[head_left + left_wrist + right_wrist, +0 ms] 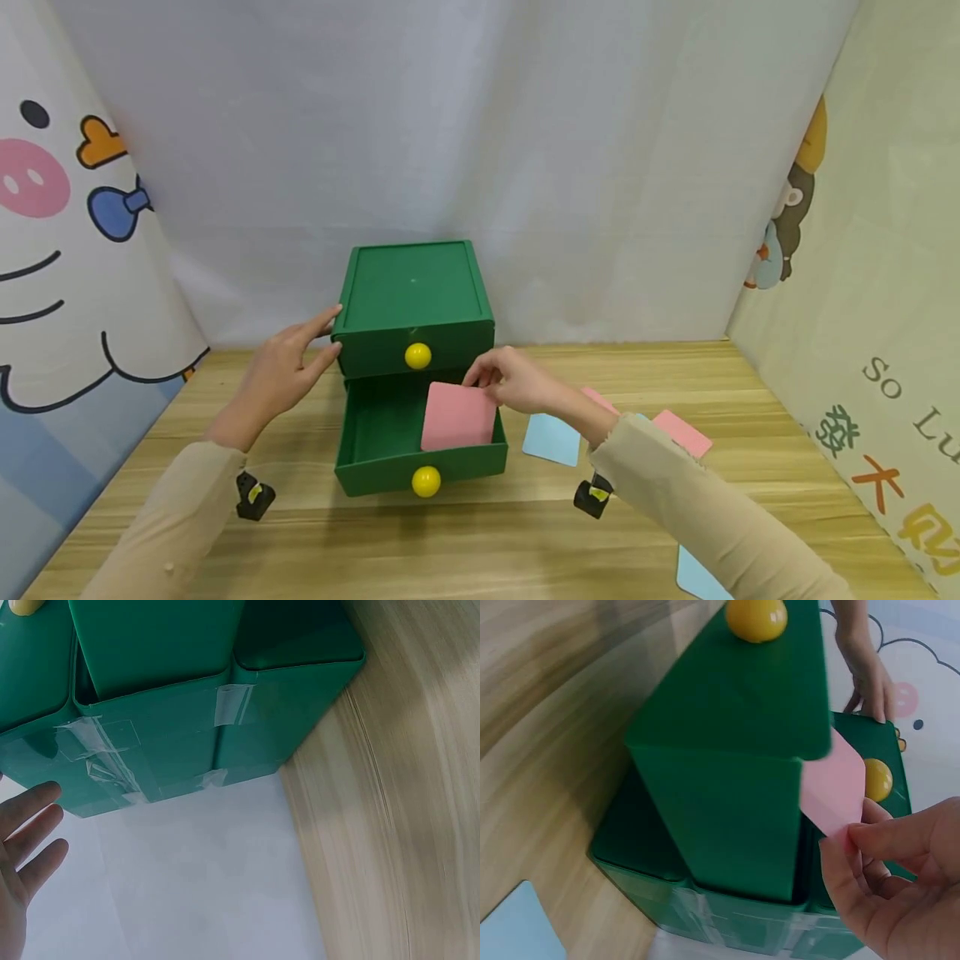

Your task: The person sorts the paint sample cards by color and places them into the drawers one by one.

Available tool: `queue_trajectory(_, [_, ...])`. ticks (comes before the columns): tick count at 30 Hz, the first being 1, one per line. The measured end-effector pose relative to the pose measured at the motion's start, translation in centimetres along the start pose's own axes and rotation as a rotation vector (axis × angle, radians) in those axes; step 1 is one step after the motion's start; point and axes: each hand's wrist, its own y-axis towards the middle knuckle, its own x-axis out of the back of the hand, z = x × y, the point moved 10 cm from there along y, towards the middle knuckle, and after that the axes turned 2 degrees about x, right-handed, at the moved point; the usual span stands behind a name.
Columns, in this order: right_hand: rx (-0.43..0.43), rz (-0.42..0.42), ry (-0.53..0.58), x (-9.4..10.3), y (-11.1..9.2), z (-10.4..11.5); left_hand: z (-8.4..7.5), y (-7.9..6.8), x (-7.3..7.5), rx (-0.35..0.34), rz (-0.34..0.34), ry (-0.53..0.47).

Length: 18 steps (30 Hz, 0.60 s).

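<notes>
Pink card [456,421] (part-inside drawer [375,477]) in right hand [517,382].

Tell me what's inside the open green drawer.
A pink card, pinched by the right hand, is partly inside. Drawer floor shows left of it; anything behind the card is hidden.

In the head view, a far pink card [600,397] is partly covered by the right forearm [579,410]; a near blue card [699,577] is cut off below. In the left wrist view, the left hand [15,891] is cropped; in the right, part of the held pink card [834,784] is hidden behind the drawer [727,817].
</notes>
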Motion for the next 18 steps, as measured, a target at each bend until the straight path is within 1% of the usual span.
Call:
queue_trajectory(4, [0.016, 0.025, -0.077, -0.9, 0.1, 0.0, 0.0, 0.0, 0.0, 0.0, 0.004, 0.002])
queue_trajectory(9, [0.033, 0.027, -0.13, -1.4, 0.2, 0.1, -0.1, -0.1, 0.1, 0.003, 0.002, -0.005])
queue_trajectory(14, [0.072, 0.029, -0.195, -2.0, 0.3, 0.4, 0.0, -0.1, 0.1, 0.0, -0.002, 0.001])
queue_trajectory(18, [0.079, 0.017, -0.243, -2.2, 0.4, 0.6, 0.0, 0.0, 0.0, -0.001, -0.002, 0.003])
